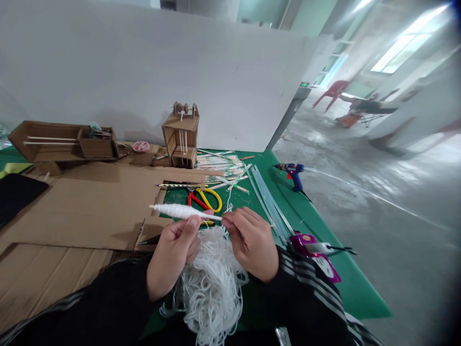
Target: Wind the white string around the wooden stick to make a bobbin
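Note:
A thin wooden stick wound with white yarn (175,210) lies nearly level between my hands, thickest toward its left end. My left hand (176,250) grips the wound part between thumb and fingers. At the right, my right hand (254,240) pinches the narrower part, and the stick's bare tip shows past its far side. A strand of yarn (229,198) runs near my right fingertips. Below both hands hangs a large loose heap of white yarn (212,288). Just behind the stick lie scissors with red and yellow handles (211,198), partly covered.
Flat cardboard (90,206) covers the left of the green table (345,269). Behind stand a cardboard frame (180,137) and a cardboard tray (54,139). Several wrapped sticks (219,163), clear glue sticks (266,197), a blue glue gun (293,174) and a purple package (309,247) lie rightward.

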A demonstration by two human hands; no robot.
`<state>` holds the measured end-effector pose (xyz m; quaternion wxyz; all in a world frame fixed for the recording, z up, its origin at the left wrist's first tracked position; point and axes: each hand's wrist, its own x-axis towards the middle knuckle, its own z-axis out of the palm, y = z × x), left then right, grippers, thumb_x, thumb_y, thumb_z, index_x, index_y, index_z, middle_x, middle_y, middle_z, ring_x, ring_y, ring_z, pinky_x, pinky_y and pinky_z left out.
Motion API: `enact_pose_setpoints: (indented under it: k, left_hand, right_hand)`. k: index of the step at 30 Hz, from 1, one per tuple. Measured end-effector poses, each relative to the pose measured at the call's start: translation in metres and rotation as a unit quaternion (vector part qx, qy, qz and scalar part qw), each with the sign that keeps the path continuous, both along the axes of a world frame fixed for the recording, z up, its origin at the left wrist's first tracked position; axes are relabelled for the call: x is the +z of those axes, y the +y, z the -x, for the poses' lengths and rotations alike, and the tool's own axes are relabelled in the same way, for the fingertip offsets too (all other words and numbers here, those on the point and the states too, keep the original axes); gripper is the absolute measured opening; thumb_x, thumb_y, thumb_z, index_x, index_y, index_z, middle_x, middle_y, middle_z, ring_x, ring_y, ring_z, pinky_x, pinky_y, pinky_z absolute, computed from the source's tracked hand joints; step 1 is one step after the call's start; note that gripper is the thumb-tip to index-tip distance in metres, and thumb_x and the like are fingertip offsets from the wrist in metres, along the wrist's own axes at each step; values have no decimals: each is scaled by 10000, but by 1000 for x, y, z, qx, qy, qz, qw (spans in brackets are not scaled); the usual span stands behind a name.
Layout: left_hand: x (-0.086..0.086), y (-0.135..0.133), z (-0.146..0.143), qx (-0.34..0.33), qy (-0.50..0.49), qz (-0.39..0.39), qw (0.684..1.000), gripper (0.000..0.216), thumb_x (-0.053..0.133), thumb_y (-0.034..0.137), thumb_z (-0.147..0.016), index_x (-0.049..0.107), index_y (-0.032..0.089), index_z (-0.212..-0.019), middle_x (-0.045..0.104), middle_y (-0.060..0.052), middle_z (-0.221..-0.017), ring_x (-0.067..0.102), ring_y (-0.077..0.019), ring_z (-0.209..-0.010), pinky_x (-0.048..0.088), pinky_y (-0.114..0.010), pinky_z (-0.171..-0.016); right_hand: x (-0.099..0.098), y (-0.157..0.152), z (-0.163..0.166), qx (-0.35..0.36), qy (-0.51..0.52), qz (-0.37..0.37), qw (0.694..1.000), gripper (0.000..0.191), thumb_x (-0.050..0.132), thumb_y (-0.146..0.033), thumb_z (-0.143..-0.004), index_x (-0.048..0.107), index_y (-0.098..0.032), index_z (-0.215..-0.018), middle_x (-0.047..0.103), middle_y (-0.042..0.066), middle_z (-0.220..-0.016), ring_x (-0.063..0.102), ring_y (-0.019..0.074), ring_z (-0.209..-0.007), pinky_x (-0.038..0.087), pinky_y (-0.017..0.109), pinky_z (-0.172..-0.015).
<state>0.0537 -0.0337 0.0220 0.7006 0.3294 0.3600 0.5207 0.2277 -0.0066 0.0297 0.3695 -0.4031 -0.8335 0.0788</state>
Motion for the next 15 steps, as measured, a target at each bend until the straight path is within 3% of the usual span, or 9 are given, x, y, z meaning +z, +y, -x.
enact_pose_setpoints:
  k: [5, 7, 11, 15]
  left_hand:
    - [2, -3, 0, -2, 0, -2, 1000, 364, 597, 443, -899, 701, 150, -1087, 130, 124, -517, 77, -42, -437, 101, -188, -396]
    - [3, -3, 1, -5, 2, -4, 1000, 374, 593, 444, -902, 695, 149, -1107, 137, 123, -517, 85, -42, -439, 105, -188, -400]
    - [2, -3, 1, -18, -9, -7, 1000, 366, 595, 431, -905, 685, 158, -1132, 141, 123, -526, 82, -43, -439, 104, -184, -399]
    - [0, -3, 1, -29, -39, -23, 999, 347, 594, 417, -910, 689, 165, -1129, 150, 117, -545, 88, -42, -443, 115, -176, -395]
  right_hand:
    - [-4, -6, 2, 3, 48, 63, 997, 68, 496, -216, -935, 499, -189, -998, 571, -17, -640, 523, 145, -551, 386, 272, -547]
    - [-5, -7, 2, 5, 66, 73, 995, 71, 524, -212, -922, 481, -200, -976, 553, -33, -630, 505, 132, -523, 377, 259, -531]
    - [-3, -4, 1, 16, 57, 20, 998, 75, 484, -141, -926, 515, -199, -890, 589, 29, -763, 516, 158, -653, 381, 276, -587]
    - [-1, -1, 0, 14, 59, -9, 998, 134, 466, -127, -933, 535, -195, -841, 577, 37, -725, 476, 184, -696, 365, 303, -621]
